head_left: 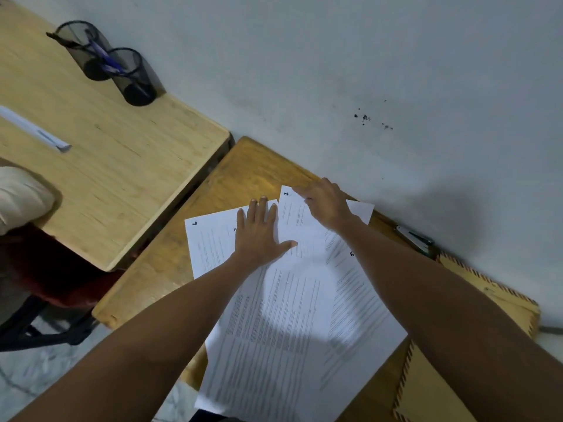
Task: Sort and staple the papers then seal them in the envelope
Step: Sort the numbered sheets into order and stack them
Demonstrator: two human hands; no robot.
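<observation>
Several printed white sheets (292,315) lie fanned and overlapping on a small wooden desk (243,166), each with a handwritten number at a top corner. My left hand (259,233) presses flat on the sheets at the left, fingers straight and spread. My right hand (326,205) rests on the far sheet marked 1 (294,208), fingers extended toward its top corner. A stapler (416,237) lies by the wall at the right. Brown envelopes with striped borders (432,388) sit at the desk's right side, partly under my right forearm.
A second, lighter desk (122,166) stands at the left, holding two black mesh pen cups (106,62) and a white ruler-like object (33,129). A grey wall (365,71) runs right behind both desks. A dark chair (45,284) sits at lower left.
</observation>
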